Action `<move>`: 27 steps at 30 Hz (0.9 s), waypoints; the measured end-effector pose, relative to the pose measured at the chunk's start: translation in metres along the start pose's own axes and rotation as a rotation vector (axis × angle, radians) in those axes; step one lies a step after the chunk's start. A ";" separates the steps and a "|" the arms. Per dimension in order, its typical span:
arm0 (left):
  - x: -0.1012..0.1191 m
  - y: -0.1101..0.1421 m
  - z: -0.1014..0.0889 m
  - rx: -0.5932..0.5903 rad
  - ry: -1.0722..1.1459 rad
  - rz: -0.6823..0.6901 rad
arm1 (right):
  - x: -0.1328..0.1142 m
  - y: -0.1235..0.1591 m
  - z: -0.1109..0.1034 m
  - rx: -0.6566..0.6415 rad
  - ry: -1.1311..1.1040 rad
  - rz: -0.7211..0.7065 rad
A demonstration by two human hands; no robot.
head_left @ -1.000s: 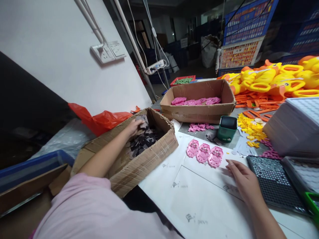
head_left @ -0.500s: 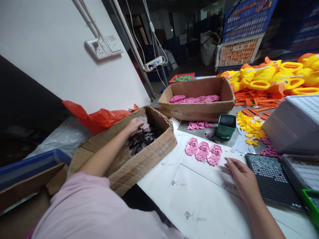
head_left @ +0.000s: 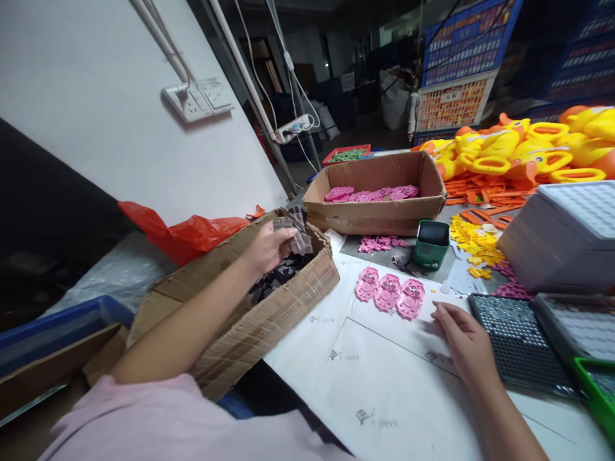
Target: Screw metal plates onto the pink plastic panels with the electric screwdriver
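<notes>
"So, which step?"

"Seemingly picking: your left hand (head_left: pixel 270 250) pinches grey flat pieces (head_left: pixel 302 240) over the torn-edged cardboard box (head_left: pixel 283 315); next probably needs clearing its rim. Your right hand (head_left: pixel 464 334), rightward of it: grip unclear."

"What does the person's left hand (head_left: pixel 271 250) grip?"
"Thin, flat grey-black pieces (head_left: pixel 301 238), over the long brown cardboard box (head_left: pixel 276 320)."
"And the right hand (head_left: pixel 464 336)?"
"Just beside three pink scalloped plastic plates (head_left: pixel 387 293) on the white printed sheet (head_left: pixel 408 390), near a black gridded plastic tray (head_left: pixel 523 346). Whether it pinches anything is unclear."
</notes>
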State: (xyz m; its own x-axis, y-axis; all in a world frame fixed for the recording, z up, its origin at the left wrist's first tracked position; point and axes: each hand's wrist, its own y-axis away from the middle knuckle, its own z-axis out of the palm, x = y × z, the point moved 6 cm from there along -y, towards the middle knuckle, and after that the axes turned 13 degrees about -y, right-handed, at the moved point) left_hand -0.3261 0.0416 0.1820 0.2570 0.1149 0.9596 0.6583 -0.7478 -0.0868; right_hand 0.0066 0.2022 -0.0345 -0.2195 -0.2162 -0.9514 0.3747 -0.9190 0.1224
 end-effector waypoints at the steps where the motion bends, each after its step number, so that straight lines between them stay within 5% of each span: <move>1: 0.007 0.015 0.019 -0.051 0.010 -0.011 | -0.003 0.003 0.001 0.008 -0.007 -0.028; 4: 0.007 0.063 0.086 -0.319 0.138 -0.119 | -0.018 0.020 0.013 -0.061 -0.080 -0.190; 6: -0.007 0.091 0.130 -0.442 0.239 -0.188 | -0.037 0.042 0.031 -0.244 -0.208 -0.421; 8: -0.031 0.110 0.170 -0.465 0.335 -0.265 | -0.049 0.062 0.046 -0.364 -0.250 -0.556; 12: -0.073 0.125 0.228 -0.389 0.449 -0.383 | -0.051 0.068 0.056 -0.347 -0.230 -0.521; 18: -0.077 0.120 0.264 -0.456 0.442 -0.380 | -0.056 0.043 0.033 -0.182 -0.114 -0.481; 27: -0.099 0.124 0.276 -0.422 0.530 -0.493 | -0.046 0.030 0.033 -0.062 -0.009 -0.455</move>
State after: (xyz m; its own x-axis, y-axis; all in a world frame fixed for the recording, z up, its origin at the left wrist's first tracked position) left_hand -0.0742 0.1180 0.0021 -0.4264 0.2491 0.8696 0.2606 -0.8867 0.3818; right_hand -0.0022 0.1731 0.0220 -0.3813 0.2015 -0.9022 0.2917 -0.8999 -0.3243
